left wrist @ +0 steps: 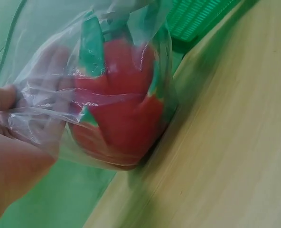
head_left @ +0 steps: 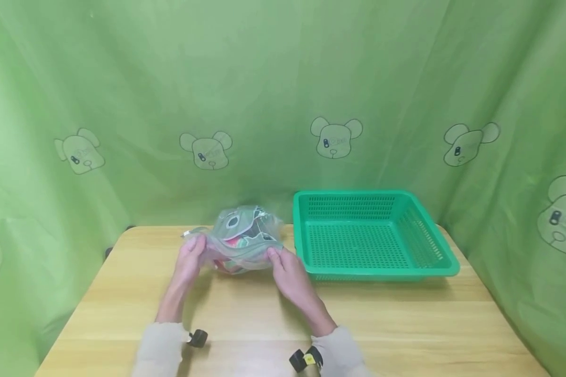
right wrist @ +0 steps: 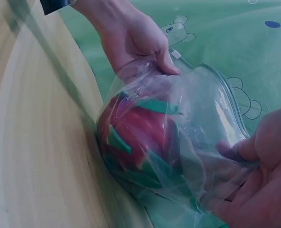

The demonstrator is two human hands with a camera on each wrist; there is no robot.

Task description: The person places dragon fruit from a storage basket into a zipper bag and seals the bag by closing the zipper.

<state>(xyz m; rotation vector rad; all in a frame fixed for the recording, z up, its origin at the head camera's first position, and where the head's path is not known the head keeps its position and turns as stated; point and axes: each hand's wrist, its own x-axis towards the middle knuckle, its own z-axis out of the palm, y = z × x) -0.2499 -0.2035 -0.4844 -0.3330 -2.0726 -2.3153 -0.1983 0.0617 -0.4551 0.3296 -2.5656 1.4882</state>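
Note:
A clear plastic zip bag point(head_left: 250, 254) stands near the table's back edge, held from both sides. Through the film shows a dragon fruit point(left wrist: 121, 104), red with green scales, which also fills the lower part of the bag in the right wrist view. My left hand point(head_left: 188, 259) grips the bag's left side, thumb outside and fingers seen through the plastic. On the opposite side my right hand point(head_left: 290, 272) pinches the film between thumb and fingers. The zip edge with its white slider point(right wrist: 176, 53) runs along the bag's top, past the left thumb.
A green plastic basket point(head_left: 377, 272) with perforated walls stands to the right of the bag, close to my right hand. Green curtains point(head_left: 264, 78) printed with bear heads surround the wooden table point(head_left: 245, 324) at the back and sides.

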